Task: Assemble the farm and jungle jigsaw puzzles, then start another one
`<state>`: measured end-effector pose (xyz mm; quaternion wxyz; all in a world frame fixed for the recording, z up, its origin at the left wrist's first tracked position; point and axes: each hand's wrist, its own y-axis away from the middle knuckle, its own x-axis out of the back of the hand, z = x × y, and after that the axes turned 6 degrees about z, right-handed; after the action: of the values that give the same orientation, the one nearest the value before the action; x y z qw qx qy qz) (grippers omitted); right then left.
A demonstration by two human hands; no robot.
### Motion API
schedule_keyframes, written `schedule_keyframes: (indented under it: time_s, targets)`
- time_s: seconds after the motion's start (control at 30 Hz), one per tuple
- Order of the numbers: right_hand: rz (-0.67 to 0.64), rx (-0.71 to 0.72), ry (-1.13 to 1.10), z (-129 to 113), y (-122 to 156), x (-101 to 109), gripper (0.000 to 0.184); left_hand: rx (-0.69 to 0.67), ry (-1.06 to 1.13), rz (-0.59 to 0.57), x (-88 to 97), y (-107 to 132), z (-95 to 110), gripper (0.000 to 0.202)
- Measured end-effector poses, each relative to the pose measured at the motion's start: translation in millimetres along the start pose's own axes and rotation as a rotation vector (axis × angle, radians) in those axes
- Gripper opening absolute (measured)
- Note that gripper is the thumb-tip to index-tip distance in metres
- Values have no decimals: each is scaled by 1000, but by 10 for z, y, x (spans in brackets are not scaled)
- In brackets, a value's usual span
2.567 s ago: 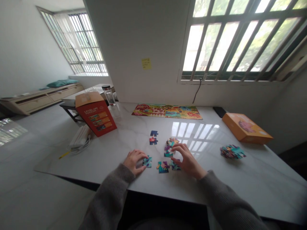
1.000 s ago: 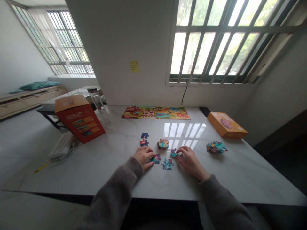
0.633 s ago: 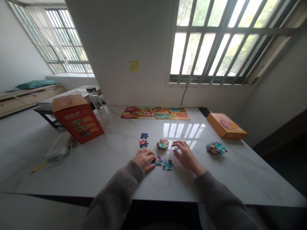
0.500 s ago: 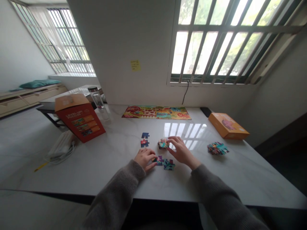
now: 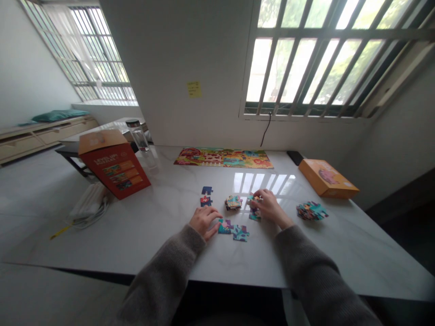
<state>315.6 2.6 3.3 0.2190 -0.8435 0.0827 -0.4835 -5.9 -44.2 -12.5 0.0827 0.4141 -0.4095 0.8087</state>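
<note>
My right hand (image 5: pixel 270 209) is right of a small pile of puzzle pieces (image 5: pixel 233 202), its fingers closed on a colourful puzzle piece (image 5: pixel 252 198). Below its fingertips shows another patterned piece (image 5: pixel 254 216); whether the two are joined I cannot tell. My left hand (image 5: pixel 205 222) rests on the table with fingers apart, its tips beside a teal and purple puzzle piece (image 5: pixel 224 227). Just right of that lies a second teal piece (image 5: pixel 241 233). Above my left hand are a dark blue piece (image 5: pixel 207 190) and a red and blue piece (image 5: pixel 205 200).
A finished puzzle strip (image 5: pixel 222 158) lies along the wall. At the right are a larger heap of pieces (image 5: pixel 311 211), an orange box (image 5: pixel 328 179) and a dark flat object (image 5: pixel 294 157). A red box (image 5: pixel 117 170), a glass bottle (image 5: pixel 138 137) and a white cable bundle (image 5: pixel 88 206) stand left.
My right hand has moved right, away from the small pile, with puzzle pieces now at its fingers. My left hand has shifted slightly, baring more of the teal and purple piece.
</note>
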Motion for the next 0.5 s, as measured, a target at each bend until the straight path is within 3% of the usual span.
schedule_keyframes:
  time_s: [0.17,0.27,0.37,0.5]
  targets:
    - [-7,18,134,-73,46,-24,11,17,-11,-8,14,-4,7,20]
    - [33,151,-41,-307,63,-38,20,38,-21,-37,19,-23,8,20]
    - [-25,291,-229,-524,67,-88,26,73,-24,-45,27,-81,1,19]
    - [-66,331,-235,-656,61,-162,9,112,36,-19,88,-210,9,19]
